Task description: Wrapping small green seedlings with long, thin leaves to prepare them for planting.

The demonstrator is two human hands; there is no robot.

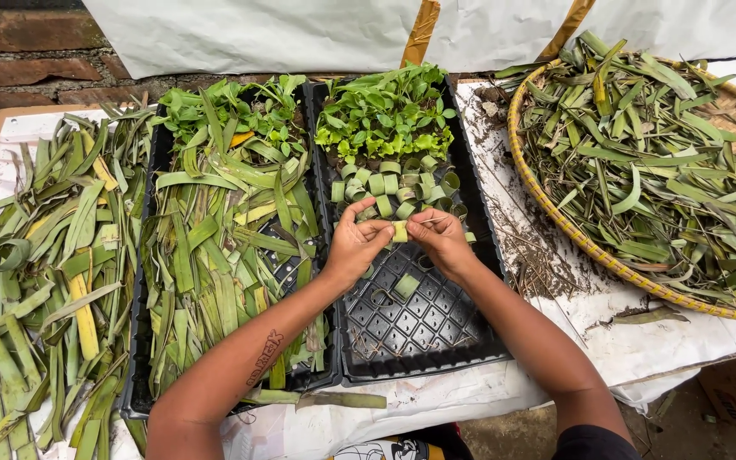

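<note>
A: What's hard to see?

B: The basket point(555, 213) runs off the right edge; the tray point(436, 341) cells under the seedlings point(385, 111) are hidden.

A: Surface?

B: White sheet point(641, 341) over a table, brick wall behind (leaves point(53, 255) crowd the left). The tray's near half lies bare.

A: Hands?

B: Left hand point(355, 247) and right hand point(440, 238), fingertips pinched on a leaf roll point(399, 231) above the tray.

Glossy black plastic tray point(419, 332), woven wicker basket point(555, 213), matt leaf strips point(215, 221)
</note>
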